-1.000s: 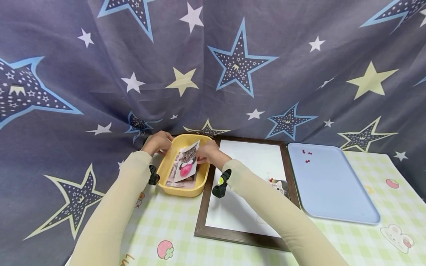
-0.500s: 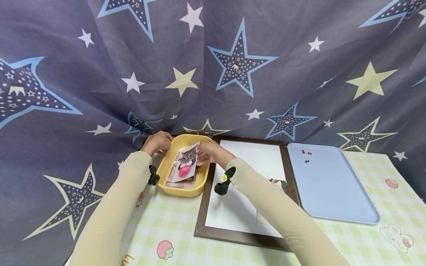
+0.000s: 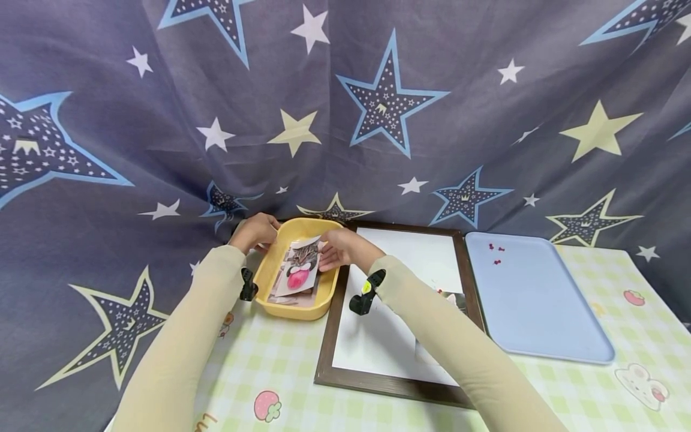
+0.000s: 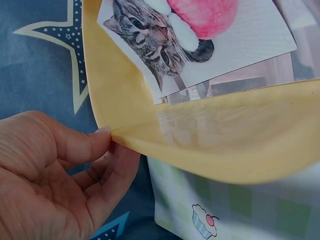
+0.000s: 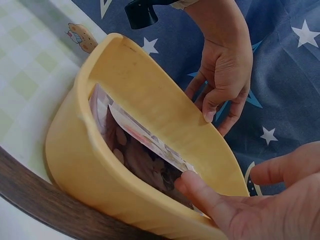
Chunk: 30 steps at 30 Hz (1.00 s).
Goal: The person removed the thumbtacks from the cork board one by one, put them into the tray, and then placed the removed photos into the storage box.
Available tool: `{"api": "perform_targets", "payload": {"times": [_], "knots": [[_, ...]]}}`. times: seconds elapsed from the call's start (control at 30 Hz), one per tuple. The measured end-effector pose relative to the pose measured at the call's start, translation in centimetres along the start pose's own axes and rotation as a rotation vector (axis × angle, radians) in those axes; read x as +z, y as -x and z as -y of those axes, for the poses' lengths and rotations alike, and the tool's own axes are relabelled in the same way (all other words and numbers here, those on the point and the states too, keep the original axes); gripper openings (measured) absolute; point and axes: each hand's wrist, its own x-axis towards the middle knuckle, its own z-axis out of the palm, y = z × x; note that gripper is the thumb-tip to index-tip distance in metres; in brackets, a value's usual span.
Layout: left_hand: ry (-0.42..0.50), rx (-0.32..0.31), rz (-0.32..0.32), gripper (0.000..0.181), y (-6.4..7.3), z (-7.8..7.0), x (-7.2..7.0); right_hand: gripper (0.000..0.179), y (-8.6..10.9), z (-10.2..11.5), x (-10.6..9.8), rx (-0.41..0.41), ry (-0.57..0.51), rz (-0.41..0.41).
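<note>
My left hand [image 3: 256, 233] pinches the rim of a yellow plastic tub [image 3: 294, 312] between thumb and fingers, at its far left corner. Inside the tub lies a photo print [image 3: 302, 270] of a tabby cat with a pink ball-like shape. Another print [image 3: 294, 298] shows beneath it, its picture mostly covered. My right hand [image 3: 340, 247] reaches over the right rim. In the right wrist view its thumb stands apart and a fingertip [image 5: 189, 179] is at the edge of the upper print. Whether that fingertip bears on the print or only meets its edge, I cannot tell.
A dark wooden frame [image 3: 378, 384] around a white board stands right of the tub, partly under my right arm, with a cat picture [image 3: 457, 300] on it. Farther right is a blue tray [image 3: 540, 306] with red push pins [image 3: 496, 262]. A star-patterned curtain [image 3: 367, 174] hangs behind.
My right hand has loosened from the cat print's edge, its fingers straightening and shifting slightly right. The print has sunk a little lower into the tub. My left hand stays in place.
</note>
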Motion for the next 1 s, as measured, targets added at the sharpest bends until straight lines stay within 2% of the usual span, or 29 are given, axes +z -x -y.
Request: {"api": "perform_targets", "payload": {"times": [0.27, 0.63, 0.83, 1.0], "knots": [[-0.003, -0.006, -0.001, 0.046, 0.07, 0.0, 0.08, 0.05, 0.23, -0.08, 0.04, -0.005, 0.047, -0.035], [-0.001, 0.001, 0.004, 0.049, 0.04, -0.2, -0.2, 0.053, 0.52, -0.03, 0.25, -0.04, 0.094, -0.019], [0.0, -0.018, 0.006, 0.049, -0.23, -0.11, -0.14, 0.053, 0.39, -0.02, 0.3, -0.027, 0.098, -0.012], [-0.005, -0.009, 0.006, 0.049, -0.27, -0.07, -0.06, 0.051, 0.25, -0.08, 0.24, -0.024, 0.105, -0.02]]}}
